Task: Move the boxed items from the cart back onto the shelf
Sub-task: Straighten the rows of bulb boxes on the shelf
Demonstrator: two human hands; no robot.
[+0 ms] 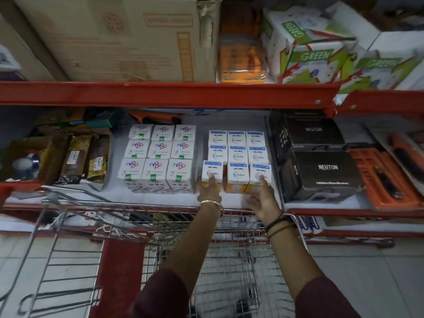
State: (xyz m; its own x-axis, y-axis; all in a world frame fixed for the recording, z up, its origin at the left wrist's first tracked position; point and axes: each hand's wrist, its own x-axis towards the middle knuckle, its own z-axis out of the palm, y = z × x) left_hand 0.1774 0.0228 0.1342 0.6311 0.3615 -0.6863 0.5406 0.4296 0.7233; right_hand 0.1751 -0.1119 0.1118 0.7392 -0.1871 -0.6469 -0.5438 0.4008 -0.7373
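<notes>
Left hand (pixel 210 188) is gripping the near-left Wipro box (pixel 212 172), which sits a bit out of line on the shelf (pixel 160 199), right hand (pixel 263 198) lies open against the near-right box (pixel 260 174), so a hard shove could topple the row, cart (pixel 229 260) looks empty tbh.

Nine white Wipro Garnet boxes (pixel 237 157) with blue top bands and orange lower sides stand upright in a three-by-three block on the white-lined shelf (pixel 160 198), centre of frame. The front-left box (pixel 212 172) sits slightly forward of its row. The wire cart (pixel 227 271) stands below, lower centre
</notes>
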